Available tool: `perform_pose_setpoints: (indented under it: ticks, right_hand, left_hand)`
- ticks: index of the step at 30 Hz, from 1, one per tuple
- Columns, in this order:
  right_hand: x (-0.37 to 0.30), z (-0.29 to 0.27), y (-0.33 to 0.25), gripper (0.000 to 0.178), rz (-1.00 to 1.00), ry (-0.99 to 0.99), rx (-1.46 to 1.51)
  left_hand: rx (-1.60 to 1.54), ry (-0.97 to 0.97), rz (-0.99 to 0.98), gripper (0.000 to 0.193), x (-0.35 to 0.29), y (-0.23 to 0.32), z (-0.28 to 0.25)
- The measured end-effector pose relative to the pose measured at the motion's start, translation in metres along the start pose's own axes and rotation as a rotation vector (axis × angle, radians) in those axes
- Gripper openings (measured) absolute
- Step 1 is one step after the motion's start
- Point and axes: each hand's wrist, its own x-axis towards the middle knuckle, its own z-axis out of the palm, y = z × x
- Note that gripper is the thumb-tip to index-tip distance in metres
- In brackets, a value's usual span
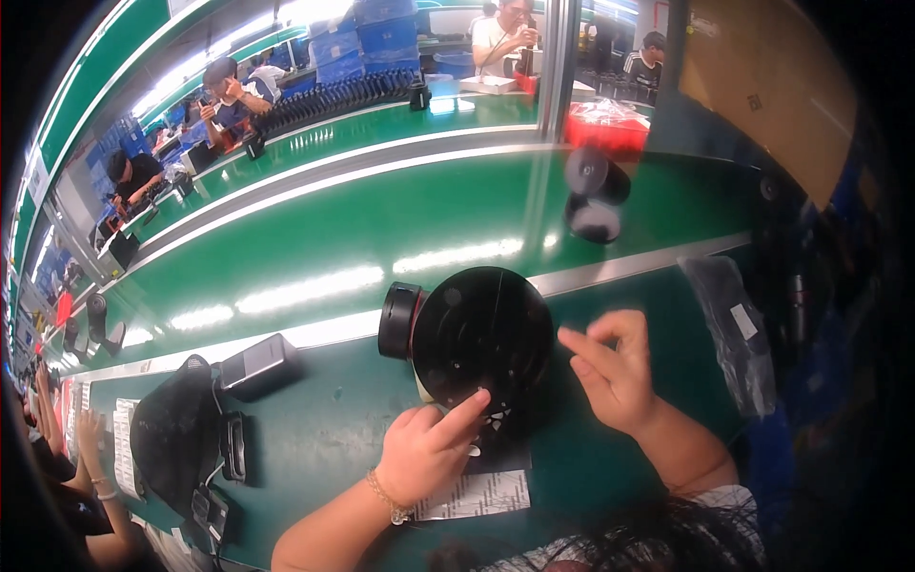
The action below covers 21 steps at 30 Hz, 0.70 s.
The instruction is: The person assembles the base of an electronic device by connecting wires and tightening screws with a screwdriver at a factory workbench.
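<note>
A large, glossy black round disc (481,329) is in front of me, with a short black cylinder (399,320) with a red ring beside its left edge. My left hand (424,453), wearing a bracelet, is at the disc's lower edge. Its index finger lies on the disc and the other fingers are curled; the thumb is hidden. To the right of the disc, my right hand (615,377) is raised apart from it, fingers partly bent, with nothing visible between them. Small white pieces (496,418) lie near the left fingertips. Beneath is a printed white sheet (477,496).
A black mesh bag (178,424) and a grey-black box (259,366) are on the green table at left. A clear plastic pouch (729,329) is at right. Beyond the metal edge, black round-headed devices (593,195) stand on a green conveyor (381,224); other people work farther back.
</note>
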Motion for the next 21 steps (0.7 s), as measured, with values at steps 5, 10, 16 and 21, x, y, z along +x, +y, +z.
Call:
perform_pose_setpoints:
  ticks: [5, 10, 16, 21]
  right_hand:
    - [0.002, 0.001, -0.008, 0.038, -0.087, -0.091, 0.224]
    - [0.009, -0.001, -0.017, 0.03, -0.077, -0.158, 0.242]
    - [0.008, -0.002, -0.015, 0.029, -0.053, -0.212, 0.318]
    - [0.007, -0.003, -0.014, 0.028, 0.0, -0.203, 0.414]
  left_hand:
    - [-0.019, -0.002, -0.011, 0.047, 0.002, 0.001, -0.002]
    - [-0.016, -0.004, 0.013, 0.047, 0.005, -0.001, -0.003]
    - [-0.016, -0.009, 0.006, 0.046, 0.001, -0.004, -0.001]
    - [-0.008, 0.002, 0.027, 0.044, 0.005, -0.002, -0.003]
